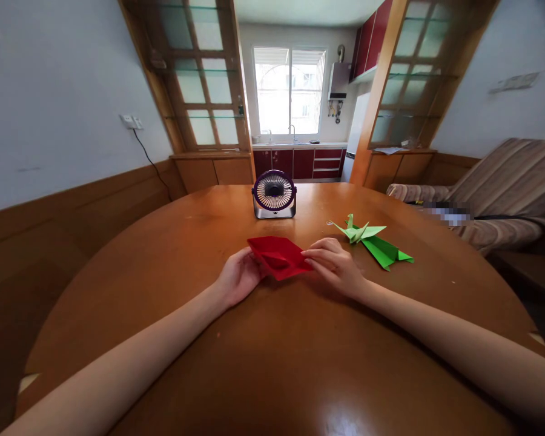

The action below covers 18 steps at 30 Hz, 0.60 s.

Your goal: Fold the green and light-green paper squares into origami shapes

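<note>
Origami paper point(279, 254), red and part-folded, is held over the table point(263, 363): right hand point(332, 263) pinching its right corner, left hand point(241, 277) at its left, fingers partly hidden, grip unclear. Folding seems in hand; the next move calls for aligned edges.

The folded paper point(279, 257) was red, the paper bird point(356, 232) pale green, the folded strip point(381, 250) brighter green. The desk point(200, 381) was orange-brown, the fan point(274, 192) purple, the armchair point(504, 178) striped beige and brown.
</note>
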### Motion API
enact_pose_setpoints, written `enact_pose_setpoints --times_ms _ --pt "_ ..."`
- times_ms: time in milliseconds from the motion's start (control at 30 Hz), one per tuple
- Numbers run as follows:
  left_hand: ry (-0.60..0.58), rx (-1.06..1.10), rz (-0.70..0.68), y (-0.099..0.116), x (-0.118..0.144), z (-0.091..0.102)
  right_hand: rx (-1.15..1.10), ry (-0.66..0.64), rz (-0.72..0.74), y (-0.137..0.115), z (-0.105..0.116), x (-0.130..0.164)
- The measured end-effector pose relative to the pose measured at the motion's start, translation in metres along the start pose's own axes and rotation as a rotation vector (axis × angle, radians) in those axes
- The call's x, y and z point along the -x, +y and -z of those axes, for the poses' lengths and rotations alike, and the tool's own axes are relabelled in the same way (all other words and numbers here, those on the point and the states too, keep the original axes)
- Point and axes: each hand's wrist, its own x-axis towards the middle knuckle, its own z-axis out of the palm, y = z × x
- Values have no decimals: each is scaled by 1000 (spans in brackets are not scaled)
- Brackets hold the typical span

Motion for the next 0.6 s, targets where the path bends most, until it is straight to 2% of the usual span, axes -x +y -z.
enact_pose_setpoints --times_ms 133,300,400,600 --pt "8 1 38 -4 -3 -1 68 -46 100 -2 -2 -2" --pt "-31 -73 74 -8 -2 -9 106 -90 128 -9 -6 -6" --pt "13 -111 77 -10 -2 -14 87 -132 171 -9 -7 -11" --pt "70 -275 42 -17 -8 -11 50 -362 176 -6 0 -28"
